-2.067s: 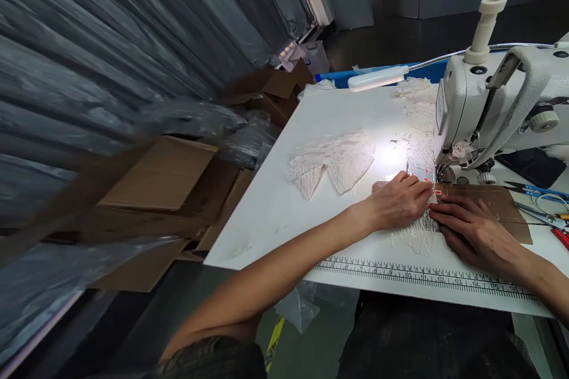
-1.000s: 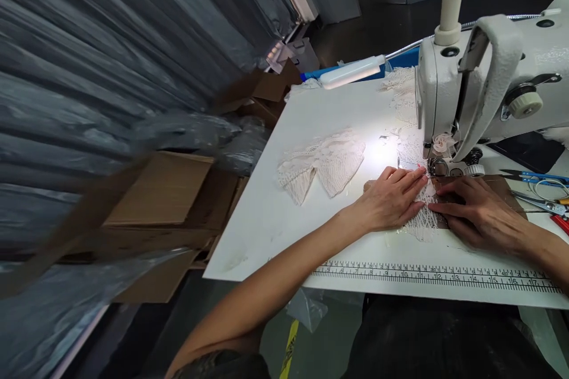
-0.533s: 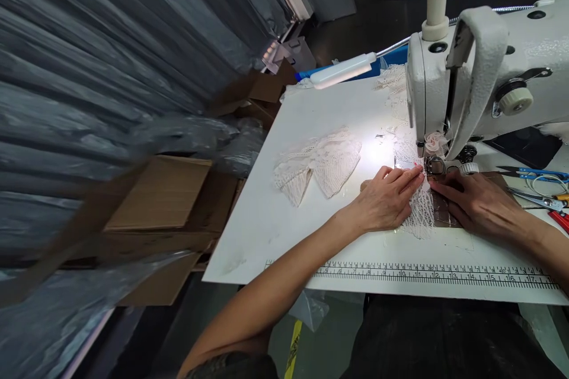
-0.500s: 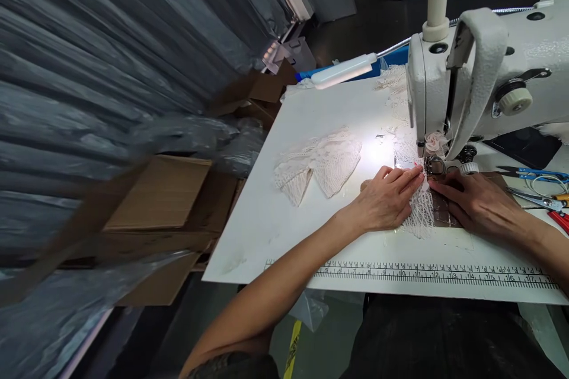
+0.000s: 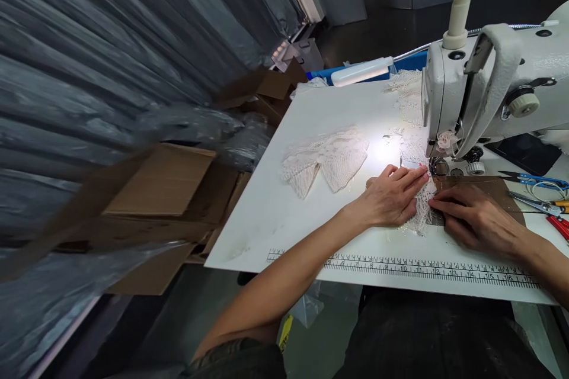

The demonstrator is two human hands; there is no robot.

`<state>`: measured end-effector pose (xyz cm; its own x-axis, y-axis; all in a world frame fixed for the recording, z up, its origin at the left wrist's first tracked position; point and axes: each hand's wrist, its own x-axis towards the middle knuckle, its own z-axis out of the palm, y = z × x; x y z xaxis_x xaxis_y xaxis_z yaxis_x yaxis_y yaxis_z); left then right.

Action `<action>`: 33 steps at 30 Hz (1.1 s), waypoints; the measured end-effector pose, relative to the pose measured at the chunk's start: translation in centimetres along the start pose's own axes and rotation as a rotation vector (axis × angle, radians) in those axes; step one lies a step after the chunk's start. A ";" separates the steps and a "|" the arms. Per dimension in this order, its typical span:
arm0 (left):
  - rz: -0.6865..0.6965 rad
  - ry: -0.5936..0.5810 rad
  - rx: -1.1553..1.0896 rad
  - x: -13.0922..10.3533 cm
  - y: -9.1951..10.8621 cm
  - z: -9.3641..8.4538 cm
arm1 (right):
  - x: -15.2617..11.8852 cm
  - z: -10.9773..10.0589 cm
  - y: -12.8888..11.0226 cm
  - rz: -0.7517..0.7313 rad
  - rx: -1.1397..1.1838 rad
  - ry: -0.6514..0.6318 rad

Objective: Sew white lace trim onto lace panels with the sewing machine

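A strip of white lace fabric (image 5: 421, 219) runs under the needle area of the white sewing machine (image 5: 448, 92). Across the lace, just left of the presser foot (image 5: 438, 167), my left hand (image 5: 395, 195) lies flat with its fingers stretched out. My right hand (image 5: 478, 213) is on the other side of the strip, thumb and forefinger closed on its right edge, nearer to me than the foot. The part of the lace beneath my left fingers is hidden. A second lace piece (image 5: 326, 160), gathered into two flared lobes, rests on the table to the left.
Blue thread snips (image 5: 540, 180) and red-handled scissors (image 5: 558, 225) lie at the right. A printed ruler (image 5: 400, 266) follows the table's front edge. A lamp (image 5: 362, 72) shines on the table. Cardboard boxes (image 5: 160, 180) stand left of the table.
My right hand has slid back toward me along the lace edge, its fingers now drawn together on it. My left hand stays on the lace. The whole view has shifted slightly.
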<state>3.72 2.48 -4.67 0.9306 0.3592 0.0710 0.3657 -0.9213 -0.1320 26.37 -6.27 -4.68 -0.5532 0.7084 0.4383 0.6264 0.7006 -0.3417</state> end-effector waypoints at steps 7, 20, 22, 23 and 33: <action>-0.004 0.008 -0.024 0.0 0.1 -0.2 | -0.2 -0.1 0.4 -0.005 0.077 -0.047; -0.017 0.027 -0.046 -0.1 0.1 0.1 | -0.4 0.6 1.2 0.068 0.007 0.005; -0.014 0.026 -0.045 -0.1 0.0 0.1 | -0.6 0.7 1.1 0.066 -0.028 0.035; -0.014 0.024 -0.045 -0.1 0.0 0.1 | -0.6 0.7 1.1 0.060 -0.038 0.042; -0.012 0.027 -0.069 -0.1 -0.1 0.3 | -0.2 0.4 1.5 0.018 -0.094 0.048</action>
<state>3.62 2.61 -4.96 0.9250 0.3670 0.0987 0.3738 -0.9254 -0.0623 27.22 -5.36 -5.64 -0.5156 0.7144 0.4730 0.6860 0.6750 -0.2716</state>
